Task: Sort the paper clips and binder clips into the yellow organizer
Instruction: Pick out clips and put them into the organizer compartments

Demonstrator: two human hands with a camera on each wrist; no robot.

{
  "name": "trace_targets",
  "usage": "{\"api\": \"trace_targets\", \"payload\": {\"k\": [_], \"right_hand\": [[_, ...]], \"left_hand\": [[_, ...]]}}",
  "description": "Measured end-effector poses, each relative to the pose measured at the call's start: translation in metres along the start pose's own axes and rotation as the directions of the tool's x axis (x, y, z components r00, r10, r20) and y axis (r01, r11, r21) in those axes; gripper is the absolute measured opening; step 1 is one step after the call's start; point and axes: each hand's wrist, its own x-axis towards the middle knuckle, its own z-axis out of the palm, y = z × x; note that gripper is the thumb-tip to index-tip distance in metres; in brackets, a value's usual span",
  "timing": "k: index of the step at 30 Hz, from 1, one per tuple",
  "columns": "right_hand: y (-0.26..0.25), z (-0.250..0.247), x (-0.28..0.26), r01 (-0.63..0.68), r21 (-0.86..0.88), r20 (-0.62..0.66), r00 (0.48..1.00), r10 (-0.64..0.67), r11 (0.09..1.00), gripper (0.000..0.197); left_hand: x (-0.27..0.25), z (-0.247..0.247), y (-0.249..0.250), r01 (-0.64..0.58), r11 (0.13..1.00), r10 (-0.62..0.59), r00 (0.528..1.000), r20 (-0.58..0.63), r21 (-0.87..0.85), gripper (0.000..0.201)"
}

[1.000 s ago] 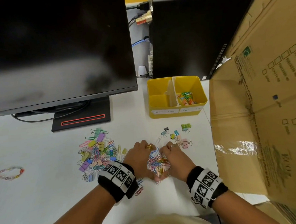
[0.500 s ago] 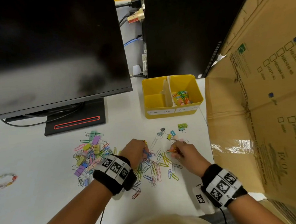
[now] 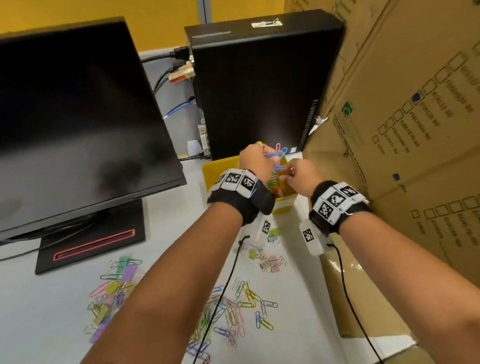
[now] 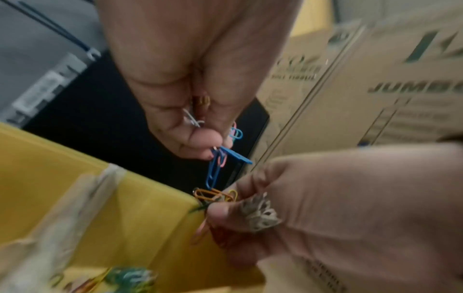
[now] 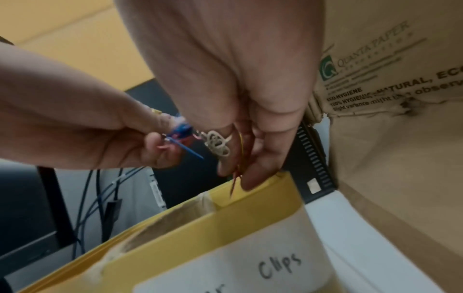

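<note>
Nearest the viewer, loose paper clips [image 3: 235, 308] in many colours lie scattered on the white desk [image 3: 31, 321] between the person's two forearms. To their left, a heap of pastel binder clips [image 3: 110, 291] mixed with more clips sits in front of the monitor stand [image 3: 93, 235]. A few more binder clips lie just short of the organizer.

Farther back, both hands are raised together above the yellow organizer [image 3: 218, 166], which stands on the desk against a cardboard box [image 3: 399, 144]. The left hand [image 3: 256, 161] is closed, pinching a bunch of blue and pink paper clips [image 4: 218, 162] that dangle from its fingertips over the organizer's right compartment. The right hand [image 3: 303, 173], just beside it and wearing a ring [image 4: 260, 216], pinches orange and yellow paper clips [image 4: 215, 195] between thumb and fingers, over the same compartment's far rim. Coloured clips already lie inside that compartment. A paper label on the organizer's front reads "Clips".

Behind stand a dark monitor [image 3: 61, 122] and a black computer tower [image 3: 255, 90].
</note>
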Motion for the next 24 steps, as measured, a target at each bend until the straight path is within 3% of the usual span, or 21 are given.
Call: {"api": "trace_targets", "payload": {"k": [3, 6, 8, 11, 14, 15, 17, 19, 21, 24], "right_hand": [[0.002, -0.005, -0.004, 0.02, 0.072, 0.089, 0.996, -0.026, 0.997, 0.038], [0.006, -0.006, -0.014, 0.063, 0.109, 0.174, 0.981, -0.082, 0.992, 0.042], [0.012, -0.003, -0.025, 0.127, 0.173, 0.088, 0.986, -0.144, 0.977, 0.038], [0.02, 0.008, -0.06, 0.286, 0.239, -0.022, 0.957, -0.289, 0.928, 0.032], [0.029, 0.033, -0.101, 0.389, 0.185, 0.152, 0.896, -0.417, 0.903, 0.039], [0.032, 0.045, -0.112, 0.413, 0.149, 0.248, 0.864, -0.439, 0.898, 0.041], [0.04, 0.067, -0.126, 0.475, 0.023, 0.374, 0.812, -0.448, 0.88, 0.041], [0.046, 0.078, -0.132, 0.477, -0.082, 0.367, 0.831, -0.418, 0.875, 0.04], [0.05, 0.081, -0.132, 0.425, -0.092, 0.322, 0.869, -0.377, 0.9, 0.037], [0.056, 0.078, -0.126, 0.369, -0.116, 0.308, 0.896, -0.32, 0.922, 0.03]], "left_hand": [[0.013, 0.015, -0.008, -0.02, 0.919, -0.076, 0.971, 0.226, 0.394, 0.022], [0.011, 0.018, -0.018, -0.067, 0.889, -0.111, 0.928, 0.356, 0.453, 0.03], [0.002, 0.011, -0.022, -0.093, 0.935, -0.033, 0.938, 0.345, 0.343, 0.037], [-0.031, -0.014, -0.029, -0.139, 0.985, 0.117, 0.974, 0.196, 0.101, 0.035], [-0.074, -0.035, -0.051, -0.151, 0.983, 0.149, 0.988, 0.026, 0.104, 0.022], [-0.089, -0.037, -0.061, -0.131, 0.983, 0.13, 0.991, 0.018, 0.131, 0.021], [-0.113, -0.031, -0.085, -0.057, 0.977, 0.033, 0.993, 0.117, 0.204, 0.024], [-0.13, -0.015, -0.113, -0.01, 0.947, -0.083, 0.958, 0.275, 0.322, 0.031], [-0.146, 0.0, -0.133, -0.082, 0.875, -0.138, 0.903, 0.408, 0.477, 0.038], [-0.163, 0.008, -0.148, -0.157, 0.82, -0.117, 0.895, 0.43, 0.551, 0.047]]}}
